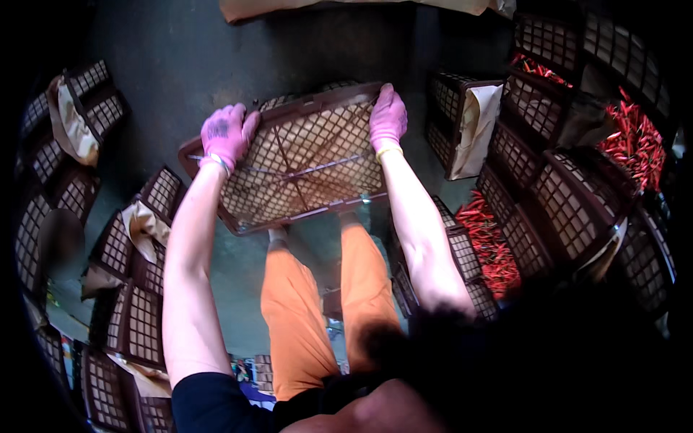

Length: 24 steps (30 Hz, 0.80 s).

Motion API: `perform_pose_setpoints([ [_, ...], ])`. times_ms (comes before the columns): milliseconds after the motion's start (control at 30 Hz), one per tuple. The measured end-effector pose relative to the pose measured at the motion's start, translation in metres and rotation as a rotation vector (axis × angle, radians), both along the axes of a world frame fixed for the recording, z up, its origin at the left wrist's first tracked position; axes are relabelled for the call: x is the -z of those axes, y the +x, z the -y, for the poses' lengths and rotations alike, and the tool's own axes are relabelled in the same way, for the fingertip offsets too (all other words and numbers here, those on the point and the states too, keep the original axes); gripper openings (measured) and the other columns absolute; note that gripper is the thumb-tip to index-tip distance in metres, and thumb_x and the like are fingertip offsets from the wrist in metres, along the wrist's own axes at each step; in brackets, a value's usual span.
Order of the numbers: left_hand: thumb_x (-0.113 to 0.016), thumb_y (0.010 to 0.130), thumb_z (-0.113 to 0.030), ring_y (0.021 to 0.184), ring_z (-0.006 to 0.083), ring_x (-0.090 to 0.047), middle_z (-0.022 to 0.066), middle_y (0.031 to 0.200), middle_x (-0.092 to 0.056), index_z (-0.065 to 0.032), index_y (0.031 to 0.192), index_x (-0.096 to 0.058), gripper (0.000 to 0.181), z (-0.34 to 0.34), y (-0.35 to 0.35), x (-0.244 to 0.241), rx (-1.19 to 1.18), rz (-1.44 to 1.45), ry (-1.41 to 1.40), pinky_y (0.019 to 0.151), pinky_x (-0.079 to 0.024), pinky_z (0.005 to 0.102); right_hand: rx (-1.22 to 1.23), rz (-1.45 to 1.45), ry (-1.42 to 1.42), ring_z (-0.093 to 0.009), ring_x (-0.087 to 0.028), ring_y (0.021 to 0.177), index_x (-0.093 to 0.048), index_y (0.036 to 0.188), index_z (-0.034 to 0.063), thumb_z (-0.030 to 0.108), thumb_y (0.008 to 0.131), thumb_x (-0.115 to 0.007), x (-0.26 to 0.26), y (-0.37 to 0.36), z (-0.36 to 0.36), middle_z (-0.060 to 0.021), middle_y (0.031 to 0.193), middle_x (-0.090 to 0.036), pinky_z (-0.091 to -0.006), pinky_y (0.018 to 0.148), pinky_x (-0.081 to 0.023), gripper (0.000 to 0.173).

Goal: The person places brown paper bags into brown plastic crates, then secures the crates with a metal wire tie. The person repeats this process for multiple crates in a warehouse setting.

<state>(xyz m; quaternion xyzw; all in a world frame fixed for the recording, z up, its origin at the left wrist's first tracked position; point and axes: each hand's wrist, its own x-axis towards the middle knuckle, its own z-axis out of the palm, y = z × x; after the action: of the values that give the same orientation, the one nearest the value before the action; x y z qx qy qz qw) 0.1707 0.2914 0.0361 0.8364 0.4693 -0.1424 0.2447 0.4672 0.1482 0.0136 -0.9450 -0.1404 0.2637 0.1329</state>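
A brown plastic mesh crate (311, 168), with tan paper showing through its lattice, is held tilted in front of my legs. My left hand (224, 132), in a pink glove, is closed on the upper left part of the crate. At the crate's upper right corner, my right hand (388, 116), also pink-gloved, grips the rim. Part of another dark crate edge shows at the left, below my left hand; whether it belongs to a second crate I cannot tell.
Stacked mesh crates (143, 319) with paper liners rise on the left. More crates (568, 205) stand on the right, near red chili peppers (636, 143) and a lower heap of red chili peppers (487, 243). A paper-lined crate (465, 124) stands right of my right hand. Brown paper (357, 7) crosses the top.
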Motion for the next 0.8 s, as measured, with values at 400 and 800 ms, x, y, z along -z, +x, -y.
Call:
perform_pose_setpoints([
  [400,-0.054,0.097,-0.047,0.097,0.0348,-0.065,0.0125,0.099,-0.07,-0.0093,0.094,-0.066,0.04,0.007,0.002,0.009,0.002,-0.03,0.054,0.083,-0.051,0.0458,0.064,-0.286,-0.261,-0.041,-0.06,0.116,-0.064,0.121,-0.0012,0.039,0.104,-0.041,0.004,-0.025,0.151,-0.0247,0.122,-0.065,-0.0431,0.102,-0.046,0.049],
  [800,-0.047,0.101,-0.048,0.102,0.0378,-0.065,0.0146,0.105,-0.071,-0.0105,0.102,-0.067,0.042,0.009,-0.001,0.008,0.042,-0.067,-0.029,0.087,-0.05,0.0476,0.541,-0.197,0.312,-0.029,-0.067,0.104,-0.064,0.124,-0.007,0.049,0.105,-0.042,0.028,-0.056,0.222,-0.0205,0.112,-0.073,-0.0342,0.098,-0.048,0.063],
])
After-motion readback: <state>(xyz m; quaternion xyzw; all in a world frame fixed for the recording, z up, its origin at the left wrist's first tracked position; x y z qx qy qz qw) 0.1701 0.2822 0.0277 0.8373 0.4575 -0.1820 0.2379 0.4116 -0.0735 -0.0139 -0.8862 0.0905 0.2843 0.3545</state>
